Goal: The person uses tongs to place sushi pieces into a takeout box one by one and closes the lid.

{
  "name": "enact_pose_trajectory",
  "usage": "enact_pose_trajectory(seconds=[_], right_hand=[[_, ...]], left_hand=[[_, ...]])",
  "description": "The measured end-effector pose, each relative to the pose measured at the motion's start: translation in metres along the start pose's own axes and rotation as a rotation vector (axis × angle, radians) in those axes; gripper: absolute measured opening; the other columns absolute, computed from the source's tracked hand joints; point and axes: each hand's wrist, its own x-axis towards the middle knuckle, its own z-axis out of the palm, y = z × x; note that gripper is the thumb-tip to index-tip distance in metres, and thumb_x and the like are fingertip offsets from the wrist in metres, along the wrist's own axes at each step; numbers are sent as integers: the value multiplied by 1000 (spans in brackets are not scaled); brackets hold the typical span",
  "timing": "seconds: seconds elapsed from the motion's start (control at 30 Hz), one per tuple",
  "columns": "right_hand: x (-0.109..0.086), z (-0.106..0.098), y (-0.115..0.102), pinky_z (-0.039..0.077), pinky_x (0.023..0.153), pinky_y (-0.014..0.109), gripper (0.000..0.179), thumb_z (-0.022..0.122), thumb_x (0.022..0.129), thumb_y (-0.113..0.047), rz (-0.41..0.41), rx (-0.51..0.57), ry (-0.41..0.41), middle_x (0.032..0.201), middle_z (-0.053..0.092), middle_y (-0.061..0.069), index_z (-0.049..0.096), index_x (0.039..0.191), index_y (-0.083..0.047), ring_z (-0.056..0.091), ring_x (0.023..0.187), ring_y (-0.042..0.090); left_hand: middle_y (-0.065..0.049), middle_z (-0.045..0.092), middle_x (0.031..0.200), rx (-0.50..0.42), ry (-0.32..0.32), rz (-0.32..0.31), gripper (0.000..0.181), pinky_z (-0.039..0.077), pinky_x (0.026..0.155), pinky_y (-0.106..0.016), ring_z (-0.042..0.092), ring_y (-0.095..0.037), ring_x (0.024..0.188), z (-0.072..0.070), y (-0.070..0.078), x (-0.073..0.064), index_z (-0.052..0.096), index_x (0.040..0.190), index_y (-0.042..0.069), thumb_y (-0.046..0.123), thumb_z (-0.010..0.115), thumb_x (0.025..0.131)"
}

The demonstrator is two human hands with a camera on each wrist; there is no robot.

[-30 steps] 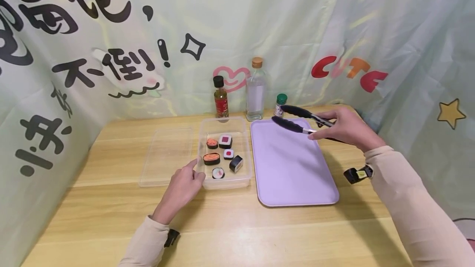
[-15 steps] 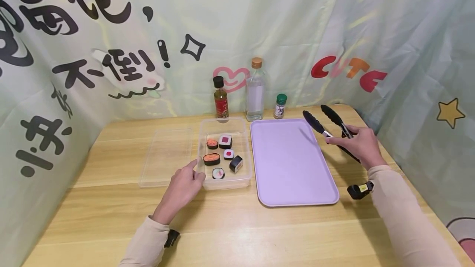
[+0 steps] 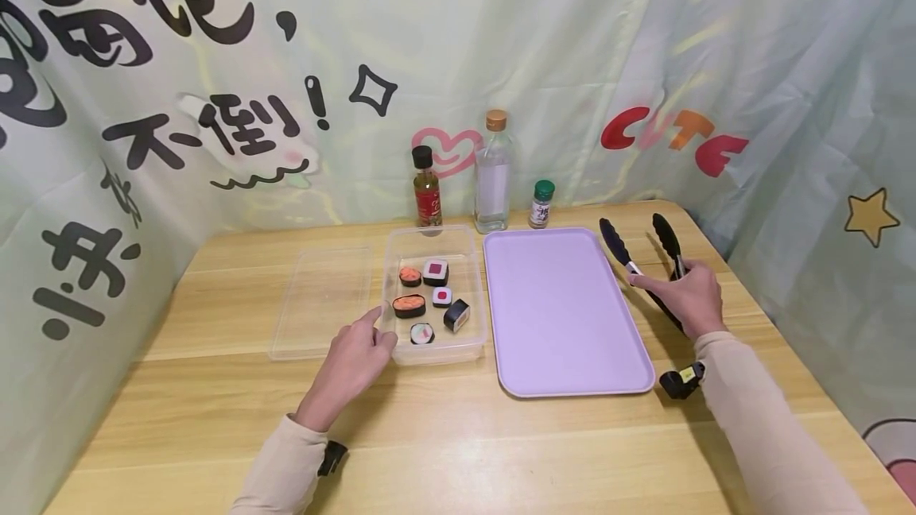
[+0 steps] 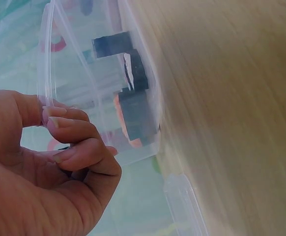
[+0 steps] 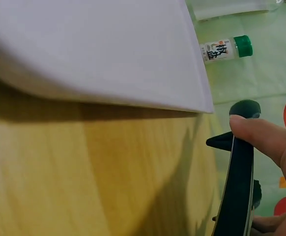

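My left hand (image 3: 351, 364) pinches the near left rim of a clear plastic container (image 3: 438, 354), as the left wrist view (image 4: 69, 167) also shows. Several sushi pieces lie inside: two orange-topped ones (image 3: 409, 306), a large square roll (image 3: 436, 272), a small one with a red centre (image 3: 442, 297), a dark roll on its side (image 3: 456, 315) and a round roll (image 3: 422, 333). My right hand (image 3: 687, 300) grips black-tipped tongs (image 3: 617, 243) by the middle, to the right of a lilac tray (image 3: 565, 312). The tongs' tips are spread, with nothing between them.
A flat clear lid (image 3: 322, 304) lies left of the container. Along the back edge stand a red-labelled bottle (image 3: 427, 197), a tall clear bottle (image 3: 492, 181) and a green-capped shaker (image 3: 541, 205). Printed cloth (image 3: 544, 38) hangs behind the wooden table (image 3: 458, 443).
My right hand has carried the tongs from above the tray to its right side and lower, and their tips have spread wider. The left hand and the container have stayed put.
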Motion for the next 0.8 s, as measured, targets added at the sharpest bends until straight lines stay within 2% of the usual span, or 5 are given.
enact_pose_trajectory(seconds=[0.2, 0.47, 0.63, 0.8], right_hand=[[1, 5, 7, 41, 96, 57, 93, 84, 77, -49, 1, -10, 40, 129, 49, 36, 48, 133, 16, 47, 112, 44], [2, 7, 10, 42, 92, 57, 90, 84, 77, -50, -17, -25, 41, 125, 51, 36, 50, 127, 16, 48, 107, 44], [2, 6, 11, 38, 100, 61, 101, 82, 79, -50, -7, -12, 22, 133, 44, 39, 39, 139, 19, 45, 117, 48], [-1, 3, 9, 31, 108, 65, 118, 80, 81, -52, 7, -18, -22, 147, 29, 44, 16, 152, 18, 34, 134, 55]], left_hand=[[4, 39, 55, -6, -3, 1, 59, 25, 42, -24, 29, -10, 45, 0, -1, -1, 43, 151, -3, 17, 50, 96], [5, 39, 54, -9, 0, 5, 59, 24, 42, -24, 29, -10, 45, -1, 0, -1, 43, 151, -3, 16, 50, 95], [5, 39, 54, -11, -3, 4, 59, 24, 42, -24, 29, -9, 44, -1, -1, -2, 42, 151, -3, 20, 49, 98], [1, 48, 59, -10, -15, 14, 65, 33, 43, -27, 36, -11, 46, -8, -5, -3, 39, 153, -3, 39, 49, 104]])
